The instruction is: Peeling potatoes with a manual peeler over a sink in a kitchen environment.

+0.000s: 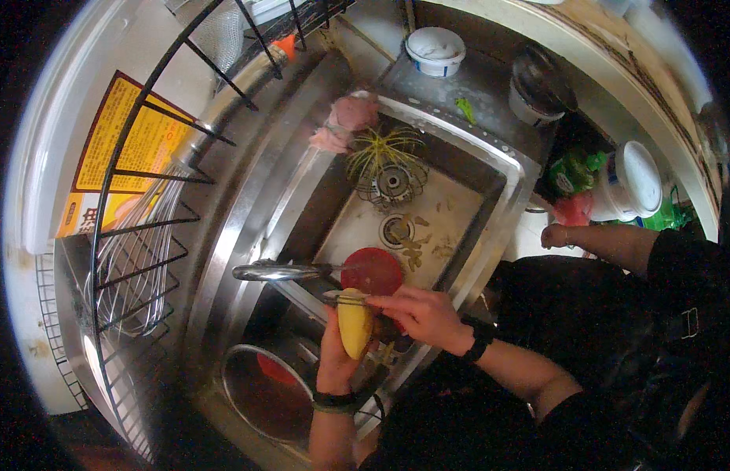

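Note:
Upright in my left hand (337, 357) is a pale yellow peeled potato (354, 326), with the fingers wrapped round its lower part. My right hand (424, 316) grips a peeler (351, 298), whose metal head lies across the top of the potato. Both hands are over the near part of a steel sink (443, 279). Just beyond them a red round container (371, 269) sits under the metal faucet (282, 271). Peelings (412, 255) lie scattered around the drain (397, 230). Part of the peeler's handle is hidden by my right fingers.
A steel pot (259, 408) with something red inside stands at the near left. A black wire rack (149, 173) and a whisk (141, 267) are to the left. Pink cloth (349, 119) hangs over the far rim. Another person's forearm (616, 243) reaches in from the right, beside white tubs (633, 184).

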Available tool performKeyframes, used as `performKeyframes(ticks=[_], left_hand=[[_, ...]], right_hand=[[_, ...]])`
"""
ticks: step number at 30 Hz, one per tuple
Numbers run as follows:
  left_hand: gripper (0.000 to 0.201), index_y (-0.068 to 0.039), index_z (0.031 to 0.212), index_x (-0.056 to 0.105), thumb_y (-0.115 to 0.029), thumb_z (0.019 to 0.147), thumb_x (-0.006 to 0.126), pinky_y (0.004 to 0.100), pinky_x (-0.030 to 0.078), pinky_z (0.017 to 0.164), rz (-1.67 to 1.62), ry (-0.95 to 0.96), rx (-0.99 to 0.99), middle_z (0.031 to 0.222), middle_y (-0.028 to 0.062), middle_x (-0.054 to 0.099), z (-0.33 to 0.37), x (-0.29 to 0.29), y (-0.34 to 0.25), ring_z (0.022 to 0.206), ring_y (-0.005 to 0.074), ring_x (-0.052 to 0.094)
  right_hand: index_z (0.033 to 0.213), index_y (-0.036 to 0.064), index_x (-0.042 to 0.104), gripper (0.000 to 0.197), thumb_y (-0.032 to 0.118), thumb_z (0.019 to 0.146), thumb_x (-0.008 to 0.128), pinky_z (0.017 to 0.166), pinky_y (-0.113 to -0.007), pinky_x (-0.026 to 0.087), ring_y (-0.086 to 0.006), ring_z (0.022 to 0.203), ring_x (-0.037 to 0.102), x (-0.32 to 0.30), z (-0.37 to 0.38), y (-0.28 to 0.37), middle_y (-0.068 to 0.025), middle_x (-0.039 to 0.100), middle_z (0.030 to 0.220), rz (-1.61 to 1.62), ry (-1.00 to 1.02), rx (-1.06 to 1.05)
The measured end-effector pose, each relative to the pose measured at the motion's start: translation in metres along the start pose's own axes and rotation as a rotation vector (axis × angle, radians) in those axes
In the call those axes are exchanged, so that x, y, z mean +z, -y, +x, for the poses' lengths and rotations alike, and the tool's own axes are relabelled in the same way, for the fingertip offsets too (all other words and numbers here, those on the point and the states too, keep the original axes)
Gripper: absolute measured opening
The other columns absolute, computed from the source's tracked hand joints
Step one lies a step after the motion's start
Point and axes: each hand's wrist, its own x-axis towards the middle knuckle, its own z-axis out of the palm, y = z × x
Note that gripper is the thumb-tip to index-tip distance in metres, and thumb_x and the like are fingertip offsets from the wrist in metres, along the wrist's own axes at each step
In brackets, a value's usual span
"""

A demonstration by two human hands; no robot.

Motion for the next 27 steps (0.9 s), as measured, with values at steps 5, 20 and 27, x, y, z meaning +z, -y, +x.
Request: performKeyframes(ticks=[5,20,27], left_hand=[[0.062,-0.01,0.128,0.044,-0.044,0.08,0.066,0.0322,0.053,0.068,0.205,0.033,0.16,0.104,0.0052,0.058,-0.012,0.009,0.003,0.088,0.0207,0.059],[0.051,-0.012,0.118,0.053,-0.053,0.092,0.038,0.0399,0.052,0.074,-0.399,0.027,-0.068,0.103,0.0093,0.062,0.008,-0.004,-0.003,0.088,0.0255,0.062],[0.044,-0.011,0.113,0.056,-0.048,0.091,0.044,0.0401,0.053,0.074,-0.469,-0.028,-0.081,0.104,0.0095,0.063,0.01,0.008,-0.005,0.091,0.0253,0.062]], right_hand=[[0.116,0.0315,0.062,0.033,0.019,0.086,0.057,0.054,-0.036,0.05,-0.0237,0.065,0.06,0.0,0.002,0.004,-0.0021,0.057,0.078,-0.073,0.098,-0.048],[0.115,0.0372,0.062,0.041,0.018,0.079,0.059,0.06,-0.033,0.05,-0.0185,0.07,0.058,0.015,-0.012,-0.008,0.0024,0.053,0.078,-0.315,-0.045,-0.169],[0.116,0.0413,0.06,0.049,0.017,0.073,0.058,0.056,-0.031,0.048,-0.0167,0.068,0.056,0.009,-0.015,-0.003,0.0024,0.051,0.078,-0.463,-0.054,-0.268]])
